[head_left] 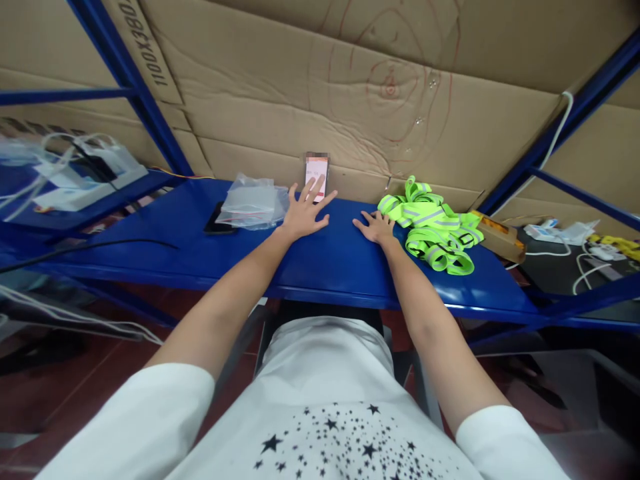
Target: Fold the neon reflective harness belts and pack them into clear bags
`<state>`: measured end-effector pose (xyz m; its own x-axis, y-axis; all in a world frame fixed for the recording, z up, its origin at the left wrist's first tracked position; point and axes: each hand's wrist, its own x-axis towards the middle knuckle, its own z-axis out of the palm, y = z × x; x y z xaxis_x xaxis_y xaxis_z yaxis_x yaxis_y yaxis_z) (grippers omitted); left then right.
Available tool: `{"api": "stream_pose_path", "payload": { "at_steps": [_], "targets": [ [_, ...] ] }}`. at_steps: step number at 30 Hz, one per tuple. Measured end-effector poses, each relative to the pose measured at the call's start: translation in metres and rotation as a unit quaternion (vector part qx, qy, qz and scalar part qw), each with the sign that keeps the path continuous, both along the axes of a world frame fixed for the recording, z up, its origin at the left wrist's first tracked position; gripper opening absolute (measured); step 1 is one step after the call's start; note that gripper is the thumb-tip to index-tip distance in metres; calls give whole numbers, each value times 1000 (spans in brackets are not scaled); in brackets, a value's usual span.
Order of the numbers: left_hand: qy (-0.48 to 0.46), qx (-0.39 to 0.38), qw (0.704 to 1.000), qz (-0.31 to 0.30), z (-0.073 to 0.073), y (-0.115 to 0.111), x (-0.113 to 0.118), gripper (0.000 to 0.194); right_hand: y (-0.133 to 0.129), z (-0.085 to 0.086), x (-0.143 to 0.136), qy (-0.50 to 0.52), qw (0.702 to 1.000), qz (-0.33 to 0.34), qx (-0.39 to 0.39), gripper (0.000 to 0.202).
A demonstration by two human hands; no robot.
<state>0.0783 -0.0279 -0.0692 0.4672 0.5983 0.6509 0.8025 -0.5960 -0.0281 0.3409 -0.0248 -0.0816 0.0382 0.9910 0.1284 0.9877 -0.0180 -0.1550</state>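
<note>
Taking twelve as straight ahead of me, the biggest thing is the creased cardboard wall (250, 87) at twelve, drawn with red rings towards one o'clock. Posts of a blue metal frame (140, 100) rise at eleven and one. Between them lies my blue bench (345, 267), smooth and shiny, the cardboard standing along its far edge.

On it, at one o'clock, is the heap of fluorescent reflective straps (425, 217), looped and loose. I judge the handling barely begun, if at all: I see no strap set apart, so the whole heap remains. Clear plastic bags (253, 203) lie stacked at eleven and look unfilled, though I cannot tell through every layer. A small cardboard box (505, 248) sits at two, past the straps.

My grip is bare on both sides, fingers spread. My right hand (377, 228) rests just beside the heap; my left hand (303, 217) reaches towards twelve, fingertips before the lit phone (315, 167) leaning on the cardboard; whether they touch it, I cannot tell.
</note>
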Motion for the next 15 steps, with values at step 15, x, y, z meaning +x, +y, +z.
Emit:
{"api": "stream_pose_path", "payload": {
  "at_steps": [15],
  "targets": [
    [164, 93, 959, -210, 4, 49, 63, 68, 13, 13, -2, -72, 994, 1, 77, 48]
  ]
}}
